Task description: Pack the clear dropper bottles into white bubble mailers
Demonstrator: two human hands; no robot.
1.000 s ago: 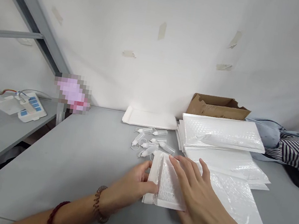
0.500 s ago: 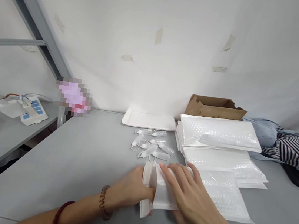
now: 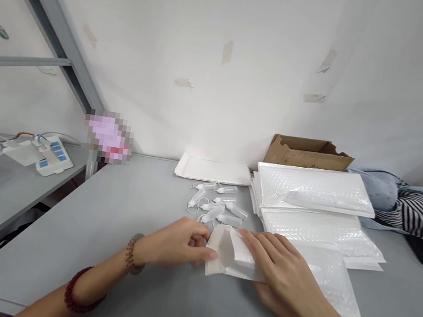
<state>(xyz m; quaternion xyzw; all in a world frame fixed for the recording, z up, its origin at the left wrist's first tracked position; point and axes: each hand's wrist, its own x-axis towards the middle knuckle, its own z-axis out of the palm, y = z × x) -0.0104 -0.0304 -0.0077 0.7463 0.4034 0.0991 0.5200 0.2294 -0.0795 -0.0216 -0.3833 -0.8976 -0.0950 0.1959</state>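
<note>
Left hand pinches the open mouth edge of the bubble mailer, fingers closed on the flap. The mailer lies on the grey counter, just in front of the small dropper bottles. Right hand lies flat on it, fingers extended. Judgement: press steadily with the right palm so the mouth stays spread; avoid creasing the padding.

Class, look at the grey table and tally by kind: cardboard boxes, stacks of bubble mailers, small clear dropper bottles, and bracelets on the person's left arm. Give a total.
Cardboard box: 1
Stack of bubble mailers: 1
Small clear dropper bottles: about 8; they overlap, so the count is approximate
Bracelets: 2
Total: about 12
</note>
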